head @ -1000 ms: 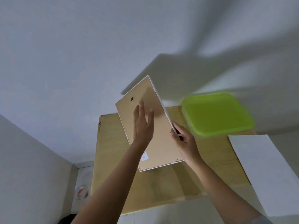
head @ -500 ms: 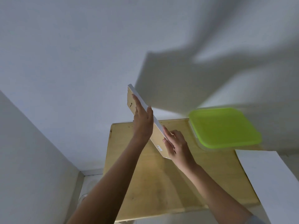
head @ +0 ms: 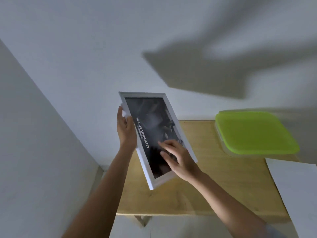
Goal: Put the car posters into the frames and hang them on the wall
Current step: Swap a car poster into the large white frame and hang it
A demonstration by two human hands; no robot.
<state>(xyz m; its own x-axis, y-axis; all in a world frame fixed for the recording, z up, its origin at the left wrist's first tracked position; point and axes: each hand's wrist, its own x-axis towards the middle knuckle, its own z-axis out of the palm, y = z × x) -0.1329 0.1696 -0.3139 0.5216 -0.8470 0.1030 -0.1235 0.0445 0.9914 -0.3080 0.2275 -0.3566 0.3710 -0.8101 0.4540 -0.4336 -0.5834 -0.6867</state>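
I hold a white picture frame (head: 169, 107) in the air above the wooden table (head: 223, 189), tilted, its front toward me. Inside it sits a dark car poster (head: 151, 127) with the white words "ROBUST SIMPLICITY". My left hand (head: 126, 131) grips the frame's left long edge, fingers behind it. My right hand (head: 178, 157) holds the lower right edge, its fingers spread over the glass. The white wall (head: 120, 48) rises just behind the frame.
A clear box with a lime green lid (head: 253, 133) stands at the table's far right. A white sheet (head: 295, 189) lies at the right edge. A second wall (head: 34, 152) closes the left side, meeting the first in a corner.
The frame has been turned over: a second ago its brown backing faced me, then it was edge-on, and now the poster side faces me. My view has shifted left.
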